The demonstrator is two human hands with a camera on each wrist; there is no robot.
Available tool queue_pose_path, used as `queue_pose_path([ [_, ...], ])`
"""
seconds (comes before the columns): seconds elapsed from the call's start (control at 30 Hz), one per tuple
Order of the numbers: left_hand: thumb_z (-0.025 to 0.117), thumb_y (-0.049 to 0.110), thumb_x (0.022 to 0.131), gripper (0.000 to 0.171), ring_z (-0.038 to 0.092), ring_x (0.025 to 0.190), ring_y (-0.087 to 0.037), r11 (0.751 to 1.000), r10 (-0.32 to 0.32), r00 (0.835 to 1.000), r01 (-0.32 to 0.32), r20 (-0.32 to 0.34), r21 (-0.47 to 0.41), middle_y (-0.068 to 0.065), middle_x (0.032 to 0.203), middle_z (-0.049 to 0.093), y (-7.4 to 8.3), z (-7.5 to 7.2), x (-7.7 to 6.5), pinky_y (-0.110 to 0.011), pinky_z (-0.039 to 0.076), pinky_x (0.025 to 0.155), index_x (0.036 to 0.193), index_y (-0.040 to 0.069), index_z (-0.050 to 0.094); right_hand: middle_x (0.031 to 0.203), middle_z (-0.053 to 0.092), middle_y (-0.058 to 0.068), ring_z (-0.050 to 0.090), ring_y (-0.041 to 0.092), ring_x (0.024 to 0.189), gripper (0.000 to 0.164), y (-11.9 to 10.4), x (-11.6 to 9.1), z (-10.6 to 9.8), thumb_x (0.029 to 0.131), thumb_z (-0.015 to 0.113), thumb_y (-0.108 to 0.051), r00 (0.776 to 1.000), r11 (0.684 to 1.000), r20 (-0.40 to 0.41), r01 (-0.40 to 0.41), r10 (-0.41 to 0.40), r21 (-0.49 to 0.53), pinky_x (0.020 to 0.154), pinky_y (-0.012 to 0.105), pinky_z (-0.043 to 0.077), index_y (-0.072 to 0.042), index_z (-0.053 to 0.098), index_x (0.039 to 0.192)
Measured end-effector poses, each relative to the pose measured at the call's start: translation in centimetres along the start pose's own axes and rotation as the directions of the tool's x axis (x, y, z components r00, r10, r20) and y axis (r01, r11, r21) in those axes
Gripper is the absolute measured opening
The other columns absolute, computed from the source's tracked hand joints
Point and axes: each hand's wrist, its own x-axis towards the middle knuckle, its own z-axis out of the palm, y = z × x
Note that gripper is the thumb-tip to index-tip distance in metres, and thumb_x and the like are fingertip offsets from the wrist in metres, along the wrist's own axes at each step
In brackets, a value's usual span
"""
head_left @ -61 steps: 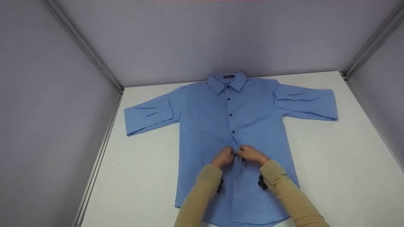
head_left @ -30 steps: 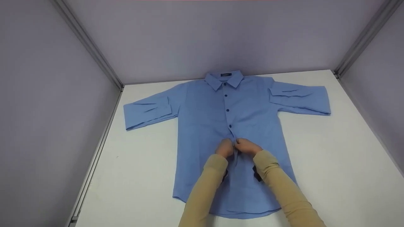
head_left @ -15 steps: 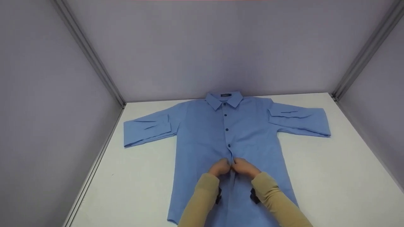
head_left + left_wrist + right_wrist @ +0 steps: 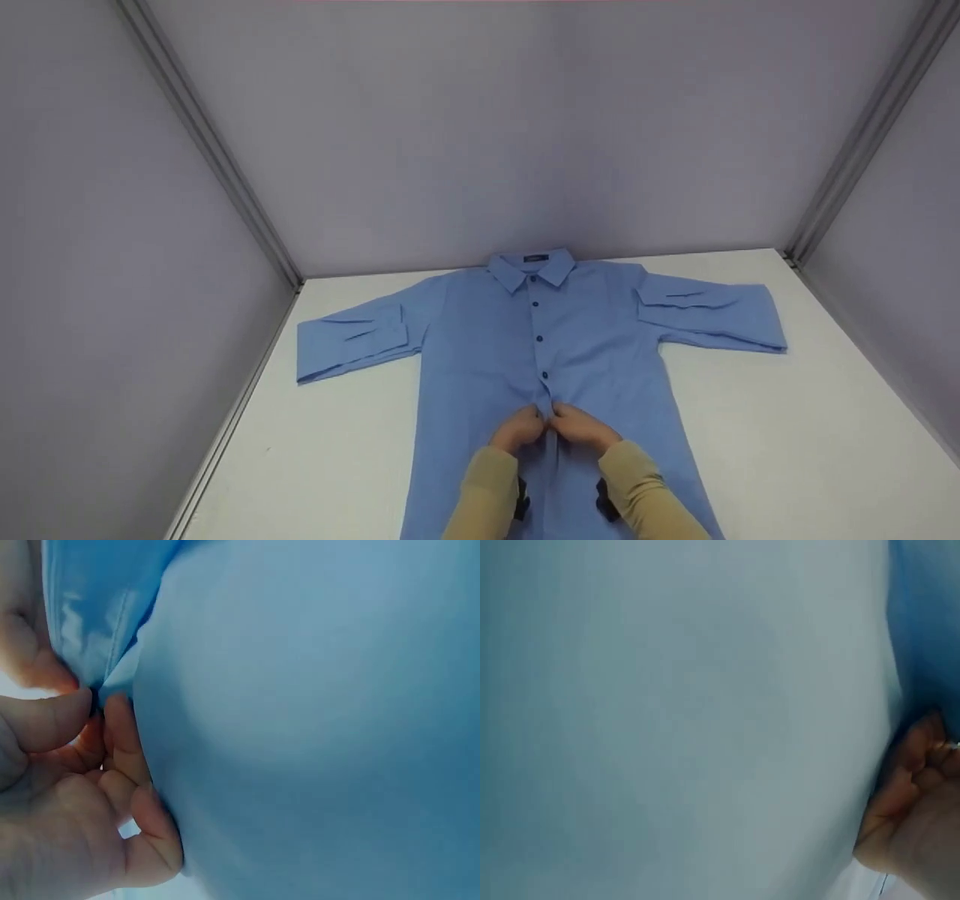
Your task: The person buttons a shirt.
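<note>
A light blue button-up shirt (image 4: 480,345) lies face up, its collar (image 4: 534,268) toward the back wall. At the lower front placket, my left hand (image 4: 519,428) and right hand (image 4: 583,428) meet, fingertips nearly together. In the left wrist view, the thumb and fingers of the left hand (image 4: 67,795) pinch a dark button (image 4: 94,700) at the placket edge. The right hand (image 4: 22,637) grips the cloth just beside it. Seen from the right wrist, the right hand's curled fingers (image 4: 900,780) are partly hidden by the fabric. Several dark buttons run up the placket above.
The shirt's two sleeves (image 4: 352,341) are folded inward on the white table (image 4: 330,465). Grey panels (image 4: 420,135) with metal corner posts (image 4: 217,150) enclose the table at the back and sides. Dark wrist devices (image 4: 608,501) sit under the tan sleeves.
The head view has tilted up, so the shirt sits lower in frame. Both hands stay at the same placket spot; the button visible between them at first is now hidden in the head view.
</note>
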Motion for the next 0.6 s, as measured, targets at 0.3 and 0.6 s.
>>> queue_pose_path([
  [0.3,0.045,0.015,0.089,0.015,0.043,0.062,-0.021,0.998,-0.039,0.999,0.038,-0.013,-0.053,-0.008,0.071,0.045,3.2,-1.6,-5.3,-0.034,0.036,0.056,0.079,0.005,0.047,0.076,0.044,0.003,0.041,0.018,0.070,0.009,0.6,-0.1,0.9,0.087,0.042,-0.006,0.994,0.993,0.008,-0.112,0.111,0.038,0.064,0.030,0.032,-0.004,0.042,0.078],
  [0.6,0.042,0.018,0.090,0.017,0.042,0.058,-0.022,0.999,0.005,0.999,-0.007,-0.036,-0.037,-0.008,0.067,0.043,-1.5,1.1,0.8,-0.036,0.036,0.052,0.076,0.009,0.044,0.077,0.046,0.007,0.044,0.019,0.073,0.013,0.1,0.3,0.3,0.087,0.043,-0.009,0.992,0.992,0.039,-0.121,0.120,0.033,0.067,0.030,0.035,0.003,0.049,0.088],
])
